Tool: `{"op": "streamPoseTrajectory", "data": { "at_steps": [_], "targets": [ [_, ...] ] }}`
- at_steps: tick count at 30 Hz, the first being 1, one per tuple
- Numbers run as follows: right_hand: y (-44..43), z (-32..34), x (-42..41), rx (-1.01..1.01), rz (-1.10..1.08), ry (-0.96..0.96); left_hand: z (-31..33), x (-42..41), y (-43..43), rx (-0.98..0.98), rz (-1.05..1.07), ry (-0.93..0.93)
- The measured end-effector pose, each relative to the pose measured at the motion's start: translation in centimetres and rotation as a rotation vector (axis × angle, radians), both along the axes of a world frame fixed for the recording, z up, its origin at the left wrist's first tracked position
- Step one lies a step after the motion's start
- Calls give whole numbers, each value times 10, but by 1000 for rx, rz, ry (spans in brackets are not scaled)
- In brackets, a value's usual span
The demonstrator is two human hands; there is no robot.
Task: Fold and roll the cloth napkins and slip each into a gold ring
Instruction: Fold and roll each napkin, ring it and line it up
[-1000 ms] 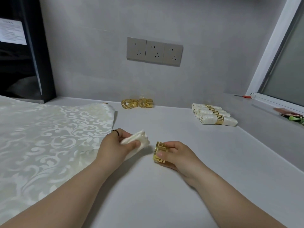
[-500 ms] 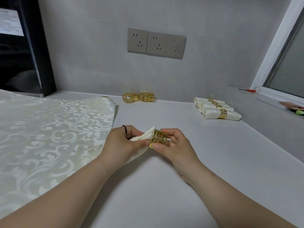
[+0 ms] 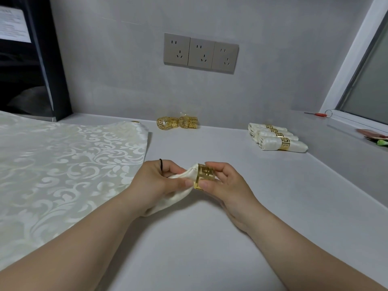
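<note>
my left grip [image 3: 156,181] squeezed the rolled napkin [image 3: 189,174], my right grip [image 3: 226,185] pinched a ring [image 3: 204,175] at its tip; three rolls [image 3: 277,139] were finished (two spare rings [image 3: 178,122], more cloth [image 3: 63,164] left).

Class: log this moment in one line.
left hand: grips napkin | right hand: pinches ring at napkin end | finished rolls: back right | spare rings: by wall
</note>
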State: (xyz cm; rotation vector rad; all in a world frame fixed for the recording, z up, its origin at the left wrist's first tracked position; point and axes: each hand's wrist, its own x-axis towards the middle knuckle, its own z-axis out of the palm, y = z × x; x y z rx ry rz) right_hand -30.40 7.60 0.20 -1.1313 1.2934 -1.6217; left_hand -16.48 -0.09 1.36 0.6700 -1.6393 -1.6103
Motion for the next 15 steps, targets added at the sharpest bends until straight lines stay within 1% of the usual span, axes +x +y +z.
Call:
{"op": "streamPoseTrajectory", "data": {
  "at_steps": [1,3,5,7,8,9,11,13,15],
  "targets": [
    [0,-1,-2,21,30,-25,1,0,1,-9,-14,-9],
    [1,1,-5,20,51,22,3,0,1,-30,-38,-28],
    [4,4,-5,-5,55,176,3,0,1,-93,-48,-81],
    [7,7,-4,-13,67,415,2,1,0,-224,-42,-203],
    [8,7,-3,-13,66,481,1,0,-1,-263,-31,-239],
    [7,7,-3,-11,62,492,0,-1,-3,-276,-17,-242],
    [4,5,-2,7,56,405,-3,-3,-1,-262,40,-213],
    [0,1,-2,37,45,262,-4,-7,2,-264,91,-207],
    [-2,-1,-2,62,37,158,-6,-8,1,-184,38,-139]
  ]
}}
